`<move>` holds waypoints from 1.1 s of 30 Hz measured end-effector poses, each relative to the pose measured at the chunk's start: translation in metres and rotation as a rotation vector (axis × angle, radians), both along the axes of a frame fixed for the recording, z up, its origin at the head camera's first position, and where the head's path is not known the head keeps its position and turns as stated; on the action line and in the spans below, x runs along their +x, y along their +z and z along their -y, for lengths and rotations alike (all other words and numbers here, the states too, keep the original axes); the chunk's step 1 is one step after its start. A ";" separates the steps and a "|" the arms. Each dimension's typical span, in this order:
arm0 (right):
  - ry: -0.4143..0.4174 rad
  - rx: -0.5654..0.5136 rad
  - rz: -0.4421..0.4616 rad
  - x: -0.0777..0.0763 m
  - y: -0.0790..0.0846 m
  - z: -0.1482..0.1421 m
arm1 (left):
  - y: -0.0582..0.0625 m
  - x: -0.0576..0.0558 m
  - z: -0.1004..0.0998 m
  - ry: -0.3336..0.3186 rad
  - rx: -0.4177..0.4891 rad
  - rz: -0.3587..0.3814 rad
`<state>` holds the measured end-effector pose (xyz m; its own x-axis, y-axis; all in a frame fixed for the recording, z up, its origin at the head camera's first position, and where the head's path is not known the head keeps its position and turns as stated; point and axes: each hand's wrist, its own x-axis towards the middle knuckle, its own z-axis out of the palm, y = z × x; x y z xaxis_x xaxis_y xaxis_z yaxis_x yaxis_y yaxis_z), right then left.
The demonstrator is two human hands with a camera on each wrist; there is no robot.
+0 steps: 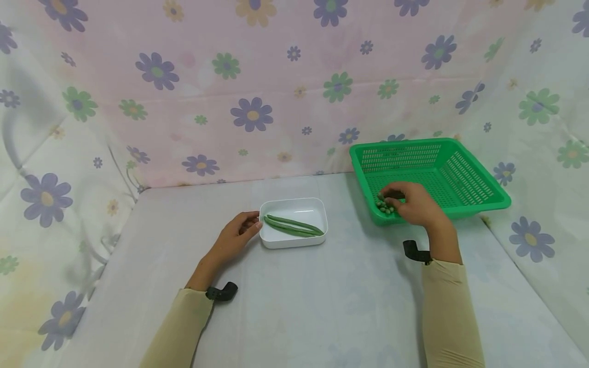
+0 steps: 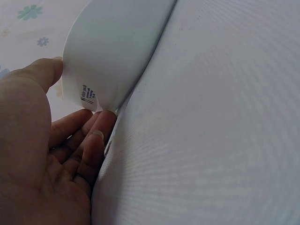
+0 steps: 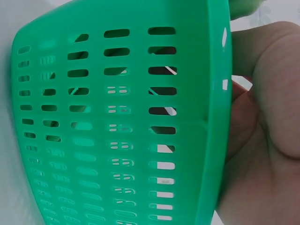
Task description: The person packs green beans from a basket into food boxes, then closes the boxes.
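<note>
Head view: white-covered tabletop [image 1: 322, 301] carrying everything. Green basket [image 1: 469, 171] is sitting at the far right corner, its slotted walls flaring outward. White dish [image 1: 294, 244] is lying near the middle of the far edge, left of the basket and apart from it. Left hand [image 1: 233, 237] is gripping the dish's left end, thumb pressing at the rim, curled fingers touching low; left wrist view is showing small print there. Right hand [image 1: 416, 205] is reaching into the basket's near left corner, fingers curling, pinching at small green pieces [image 1: 385, 208], kind unclear. Long green beans [image 1: 289, 228] are lying lengthwise in the dish.
</note>
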<state>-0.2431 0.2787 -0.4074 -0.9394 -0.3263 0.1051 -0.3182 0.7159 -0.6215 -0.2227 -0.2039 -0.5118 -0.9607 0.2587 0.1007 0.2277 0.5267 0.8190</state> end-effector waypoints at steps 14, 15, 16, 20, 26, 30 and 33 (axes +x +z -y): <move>0.006 -0.102 -0.184 0.005 0.007 0.006 | -0.001 0.001 0.001 0.000 0.012 0.006; 0.011 -0.106 -0.205 0.006 0.008 0.008 | -0.001 0.001 0.001 0.002 0.011 0.009; 0.015 -0.108 -0.228 0.006 0.010 0.009 | -0.001 0.001 0.001 0.001 0.010 0.007; 0.035 -0.111 -0.332 0.008 0.014 0.016 | -0.001 0.001 0.001 -0.002 0.007 0.005; 0.070 -0.153 -0.458 0.011 0.020 0.022 | -0.001 0.000 0.001 -0.002 0.008 0.008; 0.080 -0.188 -0.505 0.013 0.024 0.028 | -0.002 0.000 0.001 0.000 0.007 0.004; 0.097 -0.211 -0.536 0.014 0.027 0.034 | -0.002 0.000 0.001 0.002 0.004 0.004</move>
